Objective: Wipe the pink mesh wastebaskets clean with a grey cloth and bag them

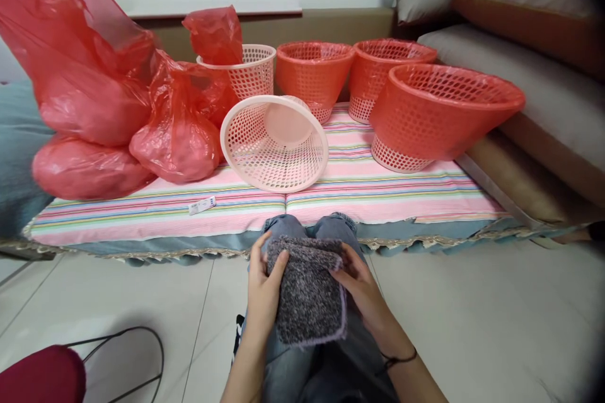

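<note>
A dark grey fuzzy cloth [309,296] with a pale purple edge is held above my lap, its upper part folded over. On its left side my left hand [265,283] grips it, thumb on the front face and fingers behind. My right hand [357,283] pinches the right edge near the upper corner, with the thumb in front. Both hands are closed on the cloth, and the fingers behind it are partly hidden. Beyond my knees, a pale pink perforated basket [274,145] lies on its side on a striped cloth cover [246,204].
Red plastic bags [94,101], bulging, are piled at the left. Several upright baskets, such as a red-lined basket [444,113], stand behind and to the right. Cushions [534,69] are stacked at the right. A small white label [202,205] and a dark red stool [45,374] are at the left.
</note>
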